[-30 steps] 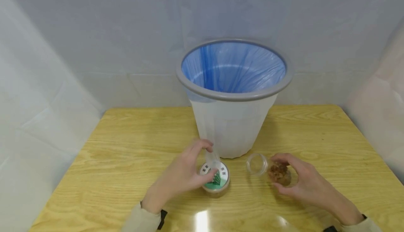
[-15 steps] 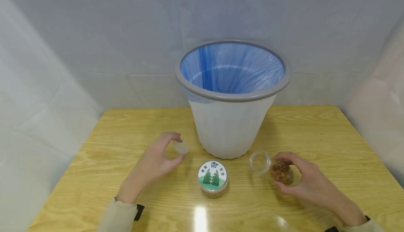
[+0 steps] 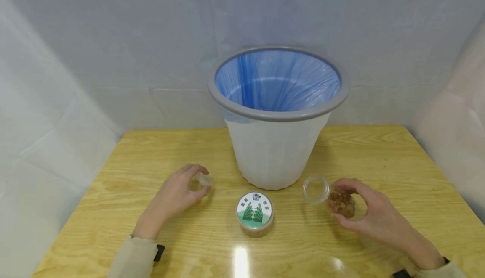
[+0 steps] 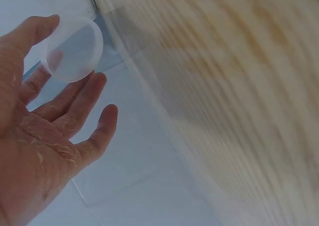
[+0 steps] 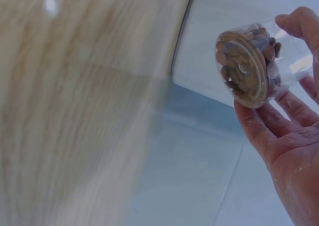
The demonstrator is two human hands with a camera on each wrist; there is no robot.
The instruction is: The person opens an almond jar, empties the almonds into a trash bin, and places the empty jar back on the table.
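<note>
Now your left hand [image 3: 175, 194] pinches a small clear lid [image 3: 205, 180] between thumb and fingertips, left of centre in the head view. Your right hand [image 3: 369, 213], lower right, curls round an open clear jar [image 3: 330, 197] of brown pieces, tipped on its side. Between them stands a green-labelled jar [image 3: 255, 214], before the blue-lined bin [image 3: 277, 114].

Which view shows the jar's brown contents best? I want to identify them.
The right wrist view: the clear jar fills the frame, its small round brown pieces sharp through the base, held by the right hand. The head view shows only a brown blur. The left wrist view misses it.
</note>
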